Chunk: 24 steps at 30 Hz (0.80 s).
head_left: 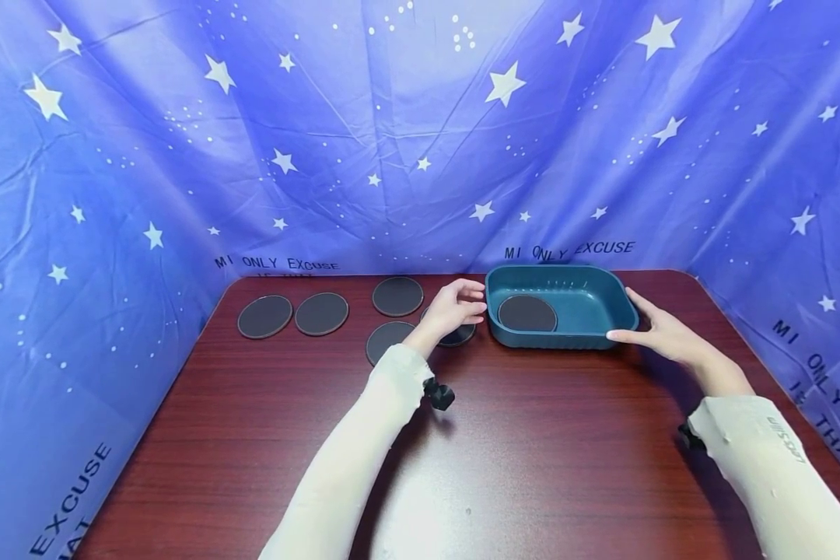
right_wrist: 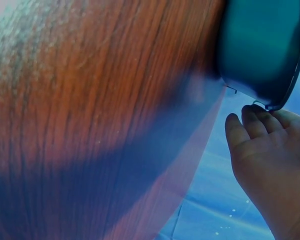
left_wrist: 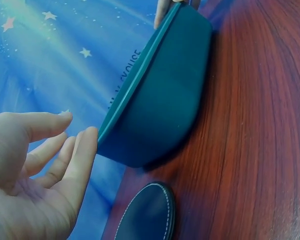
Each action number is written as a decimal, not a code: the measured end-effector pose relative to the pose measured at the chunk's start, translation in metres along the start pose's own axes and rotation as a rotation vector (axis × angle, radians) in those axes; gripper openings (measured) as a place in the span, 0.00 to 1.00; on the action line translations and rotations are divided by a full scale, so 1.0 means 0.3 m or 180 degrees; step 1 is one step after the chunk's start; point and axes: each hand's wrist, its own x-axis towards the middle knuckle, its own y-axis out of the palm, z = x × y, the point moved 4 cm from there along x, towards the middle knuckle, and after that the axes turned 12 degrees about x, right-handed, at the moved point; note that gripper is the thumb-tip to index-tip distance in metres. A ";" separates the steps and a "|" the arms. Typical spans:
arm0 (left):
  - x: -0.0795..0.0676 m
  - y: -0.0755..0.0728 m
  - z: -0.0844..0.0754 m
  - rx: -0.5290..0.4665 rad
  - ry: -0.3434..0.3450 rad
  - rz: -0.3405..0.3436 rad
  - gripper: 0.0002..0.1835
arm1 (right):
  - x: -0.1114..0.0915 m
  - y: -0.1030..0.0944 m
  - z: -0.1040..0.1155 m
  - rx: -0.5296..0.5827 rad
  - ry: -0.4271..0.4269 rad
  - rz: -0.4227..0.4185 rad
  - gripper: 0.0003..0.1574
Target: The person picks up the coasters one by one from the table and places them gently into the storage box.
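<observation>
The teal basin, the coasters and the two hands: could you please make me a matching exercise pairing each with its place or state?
Things:
1. teal basin
2. coaster in the basin
3. left hand
4. right hand

Places or states:
A. lies inside the basin
B. at the basin's right side
C. at the basin's left rim, over a coaster on the table
D. stands on the table between both hands

Pairs: 1-D, 2-A, 3-C, 4-B

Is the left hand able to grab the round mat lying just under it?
Probably yes. The left hand hovers open right above that round mat, nothing lies between them, and only its fingertips brush the tub.
</observation>
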 end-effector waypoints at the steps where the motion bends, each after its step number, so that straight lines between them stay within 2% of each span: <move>1: -0.001 -0.006 0.001 -0.0004 0.0001 -0.0018 0.23 | 0.000 0.000 -0.002 -0.0001 -0.0011 0.0007 0.66; 16: -0.027 -0.109 0.006 -0.0086 0.0098 -0.0181 0.22 | 0.000 -0.001 -0.003 -0.0008 -0.0036 -0.0004 0.66; 24: -0.042 -0.191 0.014 -0.0162 0.0145 -0.0289 0.22 | -0.002 0.001 -0.005 0.0000 -0.0050 0.0002 0.65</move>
